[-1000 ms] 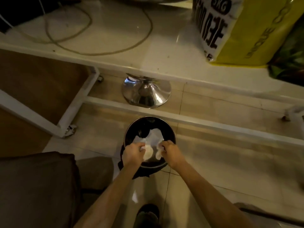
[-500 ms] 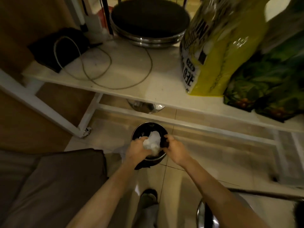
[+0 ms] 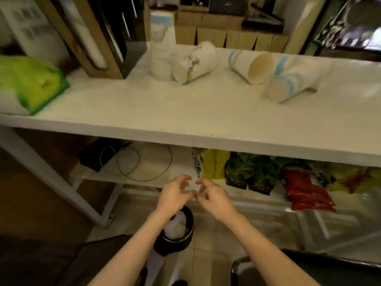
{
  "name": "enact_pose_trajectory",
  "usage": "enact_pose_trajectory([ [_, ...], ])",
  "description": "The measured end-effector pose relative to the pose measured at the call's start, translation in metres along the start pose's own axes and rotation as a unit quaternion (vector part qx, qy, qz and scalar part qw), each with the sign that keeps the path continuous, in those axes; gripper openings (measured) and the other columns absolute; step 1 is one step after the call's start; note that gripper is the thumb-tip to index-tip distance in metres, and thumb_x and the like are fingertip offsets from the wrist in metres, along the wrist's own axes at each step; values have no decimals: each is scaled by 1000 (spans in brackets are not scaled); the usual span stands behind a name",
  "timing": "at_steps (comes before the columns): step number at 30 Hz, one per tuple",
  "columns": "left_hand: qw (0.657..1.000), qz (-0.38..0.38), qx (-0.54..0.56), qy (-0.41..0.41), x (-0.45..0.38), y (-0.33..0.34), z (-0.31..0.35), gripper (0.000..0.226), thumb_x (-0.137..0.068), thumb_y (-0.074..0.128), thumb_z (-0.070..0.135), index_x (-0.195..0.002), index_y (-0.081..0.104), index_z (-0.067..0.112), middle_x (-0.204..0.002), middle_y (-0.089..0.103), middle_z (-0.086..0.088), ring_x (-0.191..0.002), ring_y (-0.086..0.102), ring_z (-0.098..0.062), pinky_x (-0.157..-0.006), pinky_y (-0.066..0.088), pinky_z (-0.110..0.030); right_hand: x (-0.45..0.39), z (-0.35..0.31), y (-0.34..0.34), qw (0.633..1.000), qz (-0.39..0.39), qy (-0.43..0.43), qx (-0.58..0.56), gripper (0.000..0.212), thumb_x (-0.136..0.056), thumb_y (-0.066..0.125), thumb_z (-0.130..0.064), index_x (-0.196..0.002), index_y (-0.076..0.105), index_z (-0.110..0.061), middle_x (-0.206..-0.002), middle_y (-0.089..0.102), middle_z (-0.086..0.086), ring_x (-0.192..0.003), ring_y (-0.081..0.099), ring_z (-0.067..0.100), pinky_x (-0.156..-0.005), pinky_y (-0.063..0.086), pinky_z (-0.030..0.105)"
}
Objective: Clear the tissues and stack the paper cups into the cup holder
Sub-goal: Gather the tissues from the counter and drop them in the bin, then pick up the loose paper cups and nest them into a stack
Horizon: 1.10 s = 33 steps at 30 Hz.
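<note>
White tissues (image 3: 176, 227) lie in a small black bin (image 3: 183, 243) on the floor. My left hand (image 3: 175, 194) and my right hand (image 3: 214, 198) hover above the bin, below the table edge, both empty with fingers apart. On the white table (image 3: 185, 112) three paper cups lie on their sides: one white (image 3: 193, 62), one with its mouth toward me (image 3: 250, 66), one with blue stripes (image 3: 290, 81). An upright stack of cups (image 3: 161, 44) stands behind the first; I cannot tell whether it sits in a holder.
A green bag (image 3: 33, 83) lies on the table's left, a wooden box (image 3: 99, 36) behind it. The lower shelf holds a cable (image 3: 140, 164), a yellow bag (image 3: 212, 162) and food packets (image 3: 305, 188). A dark seat (image 3: 309, 269) is at lower right.
My hands let go of the tissues into the bin and rose, open. The view tilted up from the floor to show the tabletop and cups.
</note>
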<state>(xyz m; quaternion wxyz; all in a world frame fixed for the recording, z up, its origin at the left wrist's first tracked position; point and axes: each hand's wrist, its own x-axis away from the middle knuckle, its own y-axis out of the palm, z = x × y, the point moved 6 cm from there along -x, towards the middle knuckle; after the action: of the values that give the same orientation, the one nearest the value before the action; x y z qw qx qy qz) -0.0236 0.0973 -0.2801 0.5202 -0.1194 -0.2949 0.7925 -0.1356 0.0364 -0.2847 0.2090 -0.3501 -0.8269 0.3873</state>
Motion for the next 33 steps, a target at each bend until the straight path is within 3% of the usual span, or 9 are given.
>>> enact_pose_trajectory([
  [4, 997, 9, -11, 77, 15, -27, 65, 30, -78, 66, 21, -108, 63, 14, -97, 68, -3, -88, 62, -13, -76, 46, -18, 16, -33, -58, 997, 46, -42, 39, 35, -84, 57, -30, -116, 52, -18, -100, 62, 0, -85, 60, 19, -73, 50, 36],
  [11, 985, 26, -9, 169, 28, -67, 149, 22, -76, 68, 24, -98, 66, 19, -89, 72, 1, -83, 65, -10, -77, 53, -25, 41, -77, -142, 989, 111, -92, 30, 34, -84, 56, -32, -116, 54, -21, -105, 65, 1, -92, 61, 18, -75, 50, 33],
  [15, 979, 56, -15, 193, 17, -90, 185, 26, -76, 69, 26, -100, 63, 18, -87, 69, 0, -80, 64, -12, -75, 51, -22, 37, -91, -190, 982, 162, -98, 21, 33, -84, 58, -35, -115, 52, -25, -97, 61, -6, -78, 57, 11, -75, 48, 27],
  [20, 970, 119, -25, 210, -24, -122, 216, 31, -73, 71, 27, -101, 63, 19, -87, 66, 1, -78, 64, -13, -64, 42, -8, 9, -97, -243, 972, 214, -96, 33, 40, -81, 62, -36, -118, 50, -25, -92, 57, -10, -74, 60, 15, -71, 49, 32],
  [24, 959, 152, -61, 230, -65, -141, 237, 40, -73, 72, 31, -110, 59, 19, -93, 61, 5, -83, 58, -12, -73, 44, -20, -30, -95, -271, 965, 240, -100, 34, 43, -79, 66, -35, -118, 49, -24, -92, 57, -8, -73, 61, 14, -72, 52, 35],
  [28, 950, 178, -99, 236, -111, -155, 252, 52, -72, 72, 35, -118, 53, 22, -114, 58, 0, -93, 53, -11, -83, 46, -26, -74, -92, -296, 959, 263, -102, 34, 48, -78, 68, -34, -120, 47, -23, -92, 52, -9, -78, 57, 15, -75, 51, 36],
  [33, 945, 169, -155, 234, -154, -159, 259, 62, -70, 71, 39, -124, 45, 24, -130, 47, 0, -116, 48, -19, -92, 46, -36, -117, -76, -315, 960, 271, -60, 44, 62, -73, 71, -37, -126, 44, -20, -112, 55, 0, -102, 54, 20, -83, 48, 35],
])
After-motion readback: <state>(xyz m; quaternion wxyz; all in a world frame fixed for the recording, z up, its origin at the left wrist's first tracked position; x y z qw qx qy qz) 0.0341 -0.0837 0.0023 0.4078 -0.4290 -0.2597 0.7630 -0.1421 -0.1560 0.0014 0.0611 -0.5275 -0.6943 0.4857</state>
